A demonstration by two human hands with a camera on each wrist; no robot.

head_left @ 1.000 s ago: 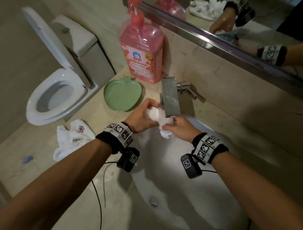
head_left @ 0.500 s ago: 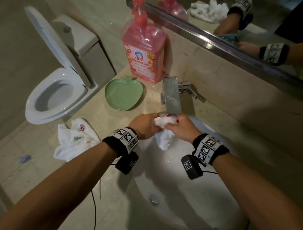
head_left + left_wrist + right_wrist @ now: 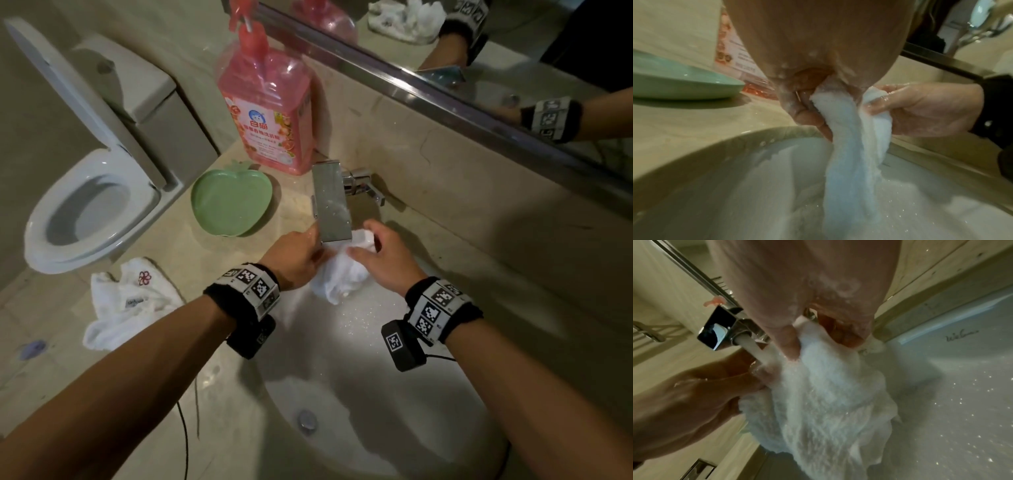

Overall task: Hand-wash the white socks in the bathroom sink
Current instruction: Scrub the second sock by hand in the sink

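Observation:
A wet white sock (image 3: 342, 274) hangs over the white sink (image 3: 359, 394), right under the chrome faucet (image 3: 332, 205). My left hand (image 3: 298, 257) pinches its upper edge on the left and my right hand (image 3: 383, 257) grips the bunched top on the right. In the left wrist view the sock (image 3: 851, 162) stretches down from my left hand (image 3: 809, 104) into the basin. In the right wrist view water streams from the faucet (image 3: 719, 331) onto the sock (image 3: 828, 402) beside my right hand (image 3: 797, 344). More white socks (image 3: 126, 305) lie on the counter at the left.
A pink pump bottle of detergent (image 3: 267, 113) stands behind a green apple-shaped dish (image 3: 229, 202) on the beige counter (image 3: 171, 394). A toilet (image 3: 89, 212) with raised lid is to the left. A mirror (image 3: 479, 68) runs along the back wall. The sink drain (image 3: 306, 419) sits near the front.
Both hands have shifted the sock under the faucet; it was bunched between them and now hangs lower and more spread out, with my right hand moved further right and up.

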